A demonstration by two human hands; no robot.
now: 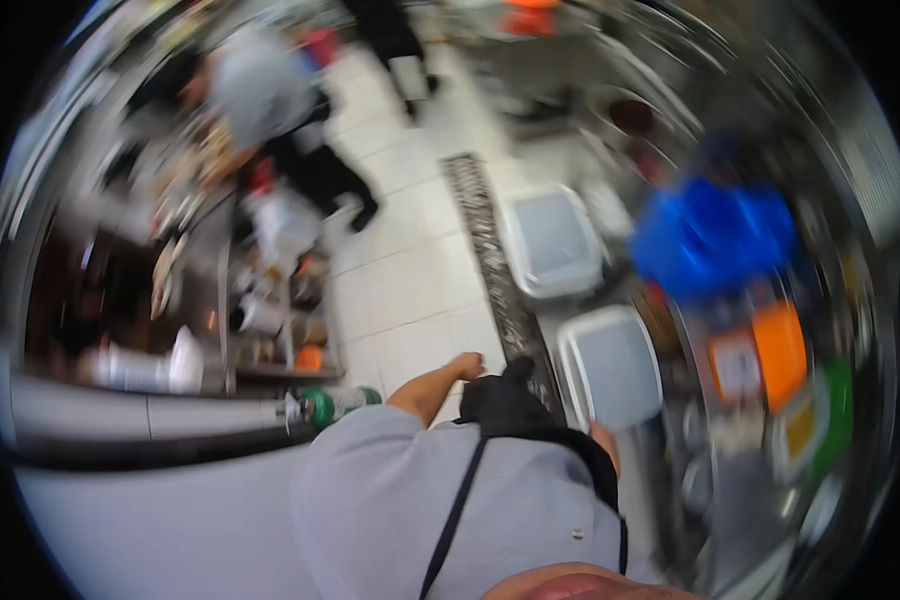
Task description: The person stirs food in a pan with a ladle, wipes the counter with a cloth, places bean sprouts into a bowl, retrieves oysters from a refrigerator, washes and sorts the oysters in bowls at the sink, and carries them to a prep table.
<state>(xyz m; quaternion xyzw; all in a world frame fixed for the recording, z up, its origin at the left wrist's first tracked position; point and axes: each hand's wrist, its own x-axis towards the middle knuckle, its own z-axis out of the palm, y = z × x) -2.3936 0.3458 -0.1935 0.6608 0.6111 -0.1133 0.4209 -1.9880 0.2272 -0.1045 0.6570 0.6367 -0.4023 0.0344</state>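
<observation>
Beyond the left side of my body, my left hand (467, 366) hangs over the tiled floor (400, 260); its fingers are smeared by motion and nothing in it can be made out. On the other side, my right hand (603, 437) shows only in part, beside the near edge of a white container with a grey lid (615, 367). Whether it touches the container cannot be told, as its fingers are hidden. A similar white lidded container (552, 240) stands just beyond.
A dark drain strip (495, 260) runs along the floor. At the left, a person (260, 90) leans over a cluttered counter; another person (390, 40) is farther off. A green cylinder (335, 404) lies near my left. A blue bag (715, 238) and orange items (778, 352) are at right.
</observation>
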